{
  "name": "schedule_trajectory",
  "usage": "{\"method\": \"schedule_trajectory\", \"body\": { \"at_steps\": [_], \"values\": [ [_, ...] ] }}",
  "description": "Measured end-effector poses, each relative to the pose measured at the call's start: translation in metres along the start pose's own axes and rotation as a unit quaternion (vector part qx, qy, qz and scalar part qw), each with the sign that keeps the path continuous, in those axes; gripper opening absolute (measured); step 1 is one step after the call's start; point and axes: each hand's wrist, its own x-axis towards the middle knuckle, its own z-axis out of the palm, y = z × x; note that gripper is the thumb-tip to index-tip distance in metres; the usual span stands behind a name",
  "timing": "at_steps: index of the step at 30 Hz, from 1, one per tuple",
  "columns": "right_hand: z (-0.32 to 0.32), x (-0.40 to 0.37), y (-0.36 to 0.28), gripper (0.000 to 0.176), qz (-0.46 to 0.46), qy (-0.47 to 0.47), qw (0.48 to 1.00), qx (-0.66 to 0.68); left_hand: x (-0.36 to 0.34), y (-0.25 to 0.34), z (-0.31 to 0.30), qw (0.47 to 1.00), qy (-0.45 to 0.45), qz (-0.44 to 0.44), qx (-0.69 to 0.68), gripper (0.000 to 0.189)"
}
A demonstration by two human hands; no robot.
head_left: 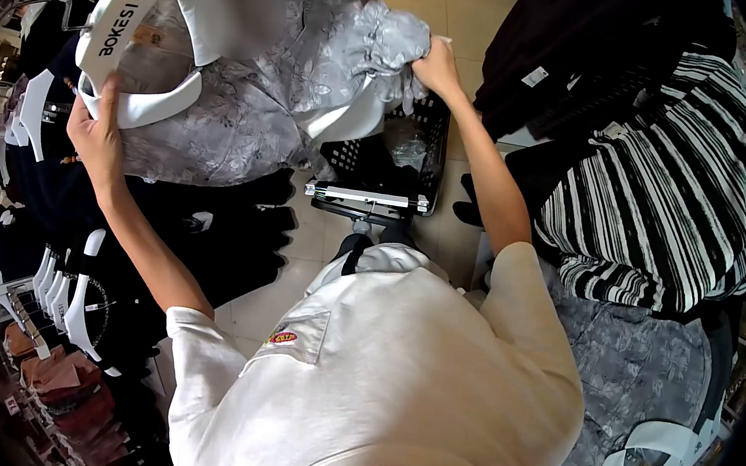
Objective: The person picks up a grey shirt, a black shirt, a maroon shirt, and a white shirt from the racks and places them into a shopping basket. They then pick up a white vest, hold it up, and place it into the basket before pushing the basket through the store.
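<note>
A grey floral garment with a white collar (pixel 257 119) hangs on a white hanger marked BOKESI (pixel 118 34), stretched between my two hands. My left hand (pixel 99 133) is closed on the collar and the lower part of the hanger, its thumb lying over the hanger. My right hand (pixel 435 65) is closed on the gathered cuff of one sleeve (pixel 390 42), held out to the right. The hanger's metal hook points left. Part of the garment hangs over a black basket (pixel 432 161).
Racks of dark clothes (pixel 217 224) and white hangers (pixel 82 301) line the left side. At the right are dark garments (pixel 542 41), a black-and-white striped garment (pixel 664 183) and another grey floral garment (pixel 643 365). A white-edged clip hanger (pixel 368 197) lies at the basket's near edge.
</note>
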Motion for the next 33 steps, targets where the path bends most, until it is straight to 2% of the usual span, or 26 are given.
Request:
{"method": "schedule_trajectory", "body": {
  "at_steps": [5, 8, 11, 13, 19, 21, 23, 26, 27, 29, 31, 33],
  "values": [
    [0.026, -0.032, 0.064, 0.029, 0.023, -0.001, 1.000, 0.011, 0.001, 0.008, 0.021, 1.000, -0.016, 0.013, 0.021, 0.029],
    [0.042, -0.053, 0.100, 0.032, 0.120, 0.002, 0.992, -0.042, 0.006, 0.017, 0.037, 0.999, -0.042, 0.014, -0.026, 0.029],
    [0.036, -0.071, 0.115, 0.036, 0.154, -0.038, 0.987, -0.019, 0.013, 0.029, 0.060, 0.995, -0.064, 0.043, -0.062, 0.028],
    [0.031, -0.083, 0.128, 0.039, 0.130, -0.041, 0.990, -0.042, 0.015, 0.034, 0.076, 0.990, -0.088, 0.053, -0.101, 0.029],
    [-0.002, -0.129, 0.143, 0.056, 0.176, -0.067, 0.982, 0.004, 0.013, 0.036, 0.117, 0.974, -0.158, 0.046, -0.157, 0.027],
    [-0.017, -0.140, 0.146, 0.062, 0.279, -0.203, 0.938, -0.041, 0.012, 0.036, 0.126, 0.966, -0.198, 0.060, -0.158, 0.027],
    [-0.017, -0.156, 0.175, 0.057, 0.252, -0.197, 0.947, -0.042, 0.009, 0.040, 0.133, 0.958, -0.238, 0.058, -0.150, 0.024],
    [-0.035, -0.171, 0.168, 0.032, 0.254, -0.220, 0.937, 0.091, 0.004, 0.040, 0.149, 0.960, -0.243, 0.067, -0.122, 0.026],
    [-0.045, -0.171, 0.160, 0.032, 0.254, -0.217, 0.938, 0.089, 0.002, 0.038, 0.153, 0.959, -0.250, 0.072, -0.112, 0.027],
    [-0.069, -0.167, 0.138, 0.026, 0.231, -0.125, 0.959, 0.104, -0.002, 0.027, 0.162, 0.957, -0.267, 0.091, -0.060, 0.029],
    [-0.092, -0.156, 0.127, 0.026, 0.144, -0.023, 0.976, 0.162, -0.013, 0.031, 0.166, 0.954, -0.280, 0.106, -0.025, 0.030],
    [-0.124, -0.136, 0.061, 0.024, 0.101, 0.052, 0.981, 0.159, -0.026, 0.021, 0.176, 0.947, -0.296, 0.123, -0.038, 0.032]
  ]
}}
